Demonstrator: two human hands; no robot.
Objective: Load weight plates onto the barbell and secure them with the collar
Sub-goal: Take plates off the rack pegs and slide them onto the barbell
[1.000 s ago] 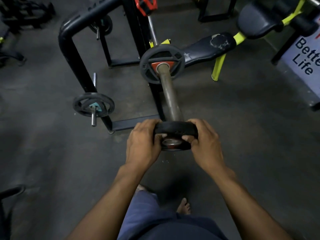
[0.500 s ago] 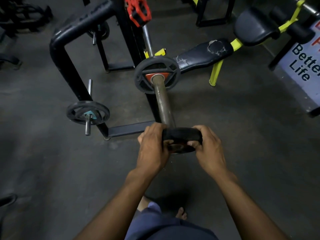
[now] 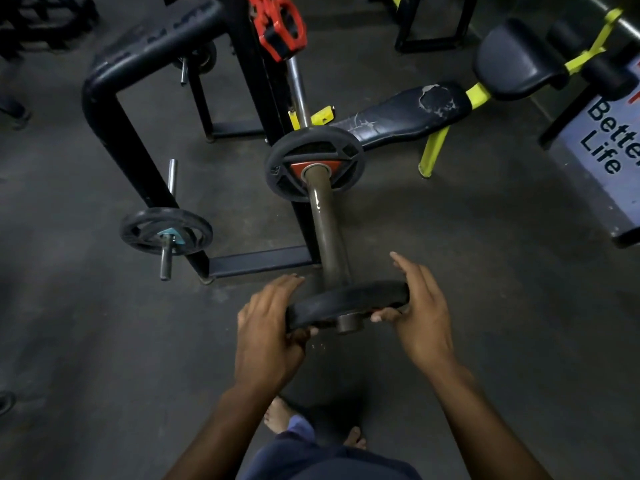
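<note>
A small black weight plate (image 3: pixel 346 301) sits on the near end of the barbell sleeve (image 3: pixel 327 233), and the sleeve's tip pokes out just past it. My left hand (image 3: pixel 268 327) grips the plate's left rim. My right hand (image 3: pixel 417 313) holds its right rim with the fingers stretched forward. Farther up the sleeve a larger black plate (image 3: pixel 313 164) with a red hub rests against the bar's shoulder. A red collar (image 3: pixel 280 27) hangs on the black rack at the top.
A black rack frame (image 3: pixel 114 123) stands to the left, with a plate (image 3: pixel 166 232) on its storage peg. A dark bench (image 3: pixel 405 110) with yellow legs lies at the right, beside a white sign (image 3: pixel 606 140). My bare feet (image 3: pixel 277 415) are on the grey floor.
The small plate has slid onto the sleeve's end, so the tip now shows through its hole. My right hand's fingers have spread forward. The camera has tilted down and moved closer.
</note>
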